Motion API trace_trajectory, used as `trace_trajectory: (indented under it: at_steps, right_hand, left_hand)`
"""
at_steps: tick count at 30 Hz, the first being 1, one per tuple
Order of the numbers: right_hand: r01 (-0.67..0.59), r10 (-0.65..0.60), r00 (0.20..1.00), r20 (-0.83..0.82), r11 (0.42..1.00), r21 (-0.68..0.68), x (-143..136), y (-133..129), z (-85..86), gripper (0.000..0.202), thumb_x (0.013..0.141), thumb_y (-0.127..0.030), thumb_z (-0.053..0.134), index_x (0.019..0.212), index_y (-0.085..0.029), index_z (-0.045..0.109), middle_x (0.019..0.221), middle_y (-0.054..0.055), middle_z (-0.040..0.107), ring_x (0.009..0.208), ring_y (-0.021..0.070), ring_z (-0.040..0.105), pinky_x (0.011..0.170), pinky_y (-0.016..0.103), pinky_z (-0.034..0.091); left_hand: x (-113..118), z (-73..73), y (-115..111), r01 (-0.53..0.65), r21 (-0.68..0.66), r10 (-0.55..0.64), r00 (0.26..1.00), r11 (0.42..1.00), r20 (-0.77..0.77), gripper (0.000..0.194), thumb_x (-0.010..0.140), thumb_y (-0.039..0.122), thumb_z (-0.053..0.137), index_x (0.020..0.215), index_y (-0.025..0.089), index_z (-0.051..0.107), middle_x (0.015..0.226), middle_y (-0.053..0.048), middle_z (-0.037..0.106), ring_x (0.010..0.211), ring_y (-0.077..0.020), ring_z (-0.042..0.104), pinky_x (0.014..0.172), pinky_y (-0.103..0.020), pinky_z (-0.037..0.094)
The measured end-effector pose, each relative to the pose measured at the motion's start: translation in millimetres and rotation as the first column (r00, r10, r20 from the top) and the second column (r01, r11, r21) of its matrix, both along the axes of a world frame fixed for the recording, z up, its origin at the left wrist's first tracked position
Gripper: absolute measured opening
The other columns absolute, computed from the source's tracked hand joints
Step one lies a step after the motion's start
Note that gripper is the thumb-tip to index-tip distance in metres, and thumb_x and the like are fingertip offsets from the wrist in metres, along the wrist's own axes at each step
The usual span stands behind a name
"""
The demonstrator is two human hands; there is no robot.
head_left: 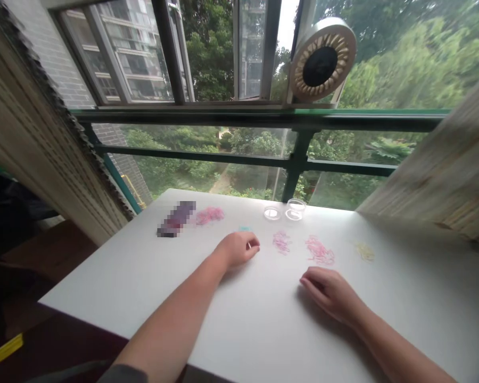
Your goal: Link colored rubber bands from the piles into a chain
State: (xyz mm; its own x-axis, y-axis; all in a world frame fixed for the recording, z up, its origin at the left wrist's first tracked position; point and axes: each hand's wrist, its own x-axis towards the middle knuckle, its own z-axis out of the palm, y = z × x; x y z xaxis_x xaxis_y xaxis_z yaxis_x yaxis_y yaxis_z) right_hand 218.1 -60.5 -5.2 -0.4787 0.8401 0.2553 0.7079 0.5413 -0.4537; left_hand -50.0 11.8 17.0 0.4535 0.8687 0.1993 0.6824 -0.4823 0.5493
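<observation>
My left hand point(238, 250) is over the middle of the white table point(247, 324), thumb and fingers curled together in a pinch. Whatever may be between its fingertips is too small to make out. Just behind it lies a small teal pile point(245, 229), partly covered by the hand. To its right is a purple pile point(281, 242) of thin strands that look like small rubber bands. My right hand point(327, 292) rests closed on the tabletop, its inside hidden. Close beyond it sits a pink pile point(320, 250) of similar strands, with a yellow pile point(364, 251) farther right.
Clear round containers point(294, 211) and a shallow clear dish point(272, 214) stand at the table's back edge. Another pink pile point(209, 215) lies at the back left beside a blurred-out dark object point(176, 219). A round fan point(323, 59) is above the window railing point(239, 119).
</observation>
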Motion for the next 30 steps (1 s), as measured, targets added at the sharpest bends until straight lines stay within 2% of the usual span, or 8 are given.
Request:
trace_trajectory:
  at_steps: [2,3,5,7,10,14,23,30]
  right_hand:
    - [-0.096,0.097,0.993,0.067,0.995,-0.017,-21,-8,-2.1,0.024,0.086,-0.026,0.042,0.066,-0.019,0.053,0.062,0.003,0.055,0.058,0.0141,0.048,0.056,0.025,0.035]
    - [-0.117,0.119,0.989,0.085,0.993,-0.019,-29,-12,-3.0,0.023,0.085,-0.025,0.042,0.066,-0.019,0.052,0.062,0.003,0.055,0.058,0.014,0.047,0.056,0.025,0.034]
    - [-0.109,0.111,0.988,0.107,0.994,-0.027,-40,-15,-3.8,0.019,0.083,-0.025,0.044,0.066,-0.019,0.051,0.062,0.002,0.055,0.057,0.0135,0.045,0.056,0.025,0.033]
    - [-0.048,0.054,0.989,0.138,0.998,-0.051,-49,-14,-2.9,0.018,0.082,-0.026,0.046,0.066,-0.019,0.049,0.06,0.001,0.055,0.055,0.0125,0.044,0.054,0.024,0.03]
    - [0.02,-0.005,0.982,0.189,0.997,-0.078,-59,-8,-0.6,0.021,0.082,-0.028,0.048,0.063,-0.019,0.047,0.058,0.0,0.055,0.052,0.0116,0.042,0.051,0.024,0.025]
    - [0.06,-0.048,0.984,0.169,0.996,-0.066,-65,-4,0.1,0.023,0.081,-0.029,0.049,0.061,-0.019,0.046,0.057,0.0,0.055,0.051,0.011,0.041,0.051,0.024,0.023]
    - [-0.072,0.065,0.997,-0.038,0.974,-0.216,-50,-7,5.3,0.011,0.08,-0.023,0.05,0.07,-0.019,0.053,0.065,-0.001,0.058,0.058,0.0108,0.048,0.055,0.022,0.033]
    - [-0.118,0.102,0.991,-0.081,0.968,-0.222,-49,-8,9.1,0.007,0.078,-0.019,0.053,0.073,-0.018,0.057,0.067,0.0,0.059,0.06,0.0109,0.049,0.058,0.023,0.035]
  left_hand:
    - [-27,3.8,11,-0.214,-0.001,0.213,0.975,0.977,-0.058,0.018,0.075,0.03,0.055,0.088,0.021,0.064,0.085,-0.004,0.068,0.071,-0.0166,0.06,0.066,-0.027,0.044]
    - [-41,4.8,16,-0.334,-0.002,0.333,0.94,0.943,-0.081,0.021,0.074,0.031,0.057,0.09,0.02,0.064,0.087,-0.005,0.068,0.073,-0.0176,0.061,0.068,-0.027,0.044]
    - [-68,4.4,25,-0.548,-0.011,0.542,0.83,0.836,-0.129,0.023,0.072,0.033,0.059,0.09,0.019,0.064,0.092,-0.007,0.069,0.079,-0.0195,0.062,0.07,-0.028,0.045]
    - [-87,1.4,31,-0.654,-0.022,0.641,0.748,0.756,-0.172,0.022,0.07,0.033,0.06,0.087,0.02,0.064,0.091,-0.006,0.069,0.082,-0.0212,0.062,0.071,-0.029,0.045]
    - [-99,-4.6,35,-0.696,-0.031,0.678,0.707,0.717,-0.198,0.022,0.066,0.034,0.062,0.084,0.02,0.065,0.09,-0.005,0.07,0.082,-0.0221,0.063,0.07,-0.029,0.045]
    - [-97,-9.3,38,-0.724,-0.023,0.705,0.678,0.689,-0.211,0.023,0.067,0.035,0.06,0.084,0.021,0.066,0.092,-0.005,0.07,0.082,-0.0217,0.063,0.069,-0.028,0.045]
    - [-94,-3.8,41,-0.731,0.003,0.709,0.66,0.682,-0.249,0.025,0.068,0.037,0.058,0.083,0.023,0.071,0.088,-0.006,0.071,0.081,-0.0253,0.063,0.069,-0.031,0.047]
    - [-88,-1.6,43,-0.736,0.062,0.712,0.626,0.675,-0.319,0.025,0.071,0.035,0.055,0.081,0.019,0.071,0.086,-0.012,0.07,0.081,-0.0306,0.063,0.067,-0.036,0.047]
